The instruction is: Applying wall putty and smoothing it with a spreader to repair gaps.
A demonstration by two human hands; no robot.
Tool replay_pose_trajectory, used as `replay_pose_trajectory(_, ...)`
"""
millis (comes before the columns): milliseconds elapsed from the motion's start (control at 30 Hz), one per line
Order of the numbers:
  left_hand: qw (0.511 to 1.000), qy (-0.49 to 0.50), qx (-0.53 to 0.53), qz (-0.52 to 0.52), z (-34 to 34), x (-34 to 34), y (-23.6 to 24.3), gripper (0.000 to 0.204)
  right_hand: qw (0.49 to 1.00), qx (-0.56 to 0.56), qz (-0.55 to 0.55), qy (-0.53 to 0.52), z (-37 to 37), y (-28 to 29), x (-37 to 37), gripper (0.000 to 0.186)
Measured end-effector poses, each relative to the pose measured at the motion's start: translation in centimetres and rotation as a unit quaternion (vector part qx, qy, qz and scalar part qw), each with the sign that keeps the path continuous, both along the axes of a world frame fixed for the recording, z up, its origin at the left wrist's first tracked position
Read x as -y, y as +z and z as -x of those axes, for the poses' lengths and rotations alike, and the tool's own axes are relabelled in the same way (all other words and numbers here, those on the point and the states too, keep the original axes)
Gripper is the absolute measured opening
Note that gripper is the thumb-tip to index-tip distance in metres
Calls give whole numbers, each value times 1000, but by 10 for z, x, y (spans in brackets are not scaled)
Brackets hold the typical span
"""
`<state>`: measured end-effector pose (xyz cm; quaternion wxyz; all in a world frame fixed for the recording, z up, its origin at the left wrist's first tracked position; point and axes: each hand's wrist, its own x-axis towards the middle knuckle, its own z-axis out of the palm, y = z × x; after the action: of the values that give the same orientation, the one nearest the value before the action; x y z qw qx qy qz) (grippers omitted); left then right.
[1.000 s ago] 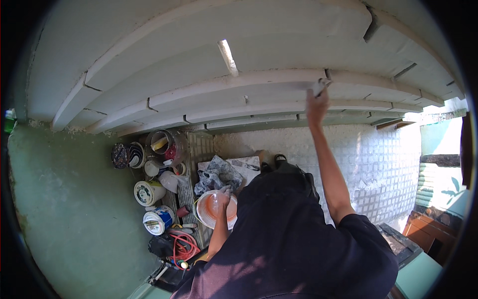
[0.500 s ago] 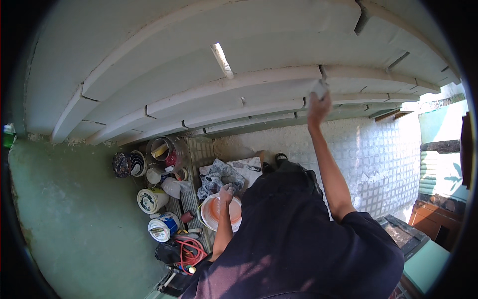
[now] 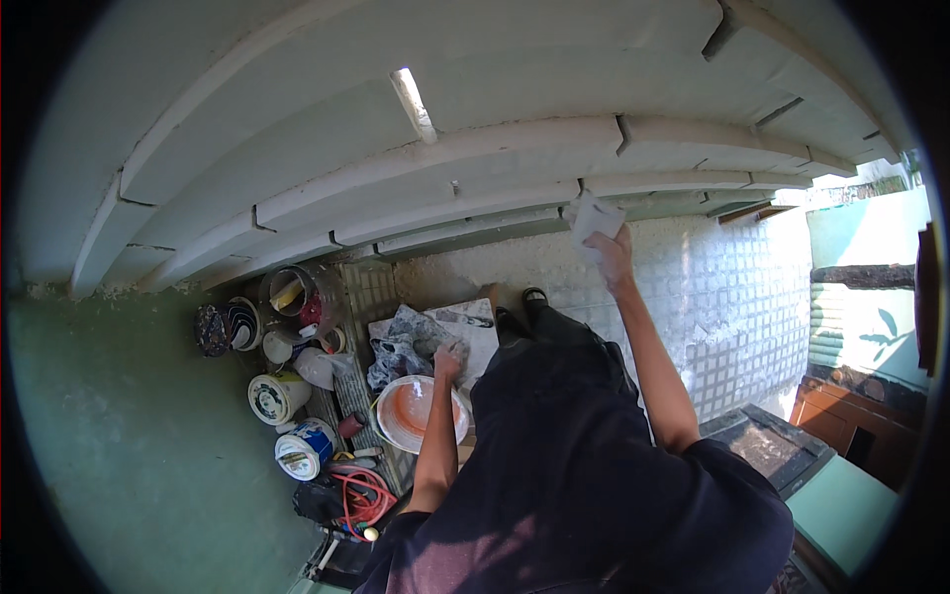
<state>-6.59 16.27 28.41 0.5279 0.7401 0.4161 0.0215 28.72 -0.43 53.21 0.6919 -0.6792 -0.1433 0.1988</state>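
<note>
My right hand [image 3: 612,255] is raised at the end of the outstretched arm, its fingers closed around a flat white piece [image 3: 598,216]. Whether this is a scraper or a folded sheet I cannot make out. It is near the lower edges of the pale ledges [image 3: 465,203]. My left hand [image 3: 450,358], dusty and with fingers curled, is just past the rim of a white bucket [image 3: 384,424] with an orange inside. Whatever it may hold is hidden. A crumpled grey plastic sheet or cloth [image 3: 408,337] lies beside it on a pale board [image 3: 480,342].
Tubs and paint buckets [image 3: 280,398] crowd the left side, with a large clear container [image 3: 287,289] behind. A red hose [image 3: 368,498] is coiled nearer. The tiled floor [image 3: 737,307] stretches right, toward a dark-framed pale green surface [image 3: 841,515].
My right hand has come down and away from the upper ledge with the white piece. My left hand has shifted from over the bucket toward the grey crumpled sheet. The view has turned slightly.
</note>
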Motion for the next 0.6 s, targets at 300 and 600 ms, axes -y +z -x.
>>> replay_pose_trajectory(300, 992, -80, -90, -21, 86, 33, -50, 25, 952, -226, -185, -96, -42, 18, 67, 50)
replay_pose_trajectory(600, 955, 131, -129, 231, 5, 70, -28, 26, 974, -98, -148, -144, -103, 13, 129, 31)
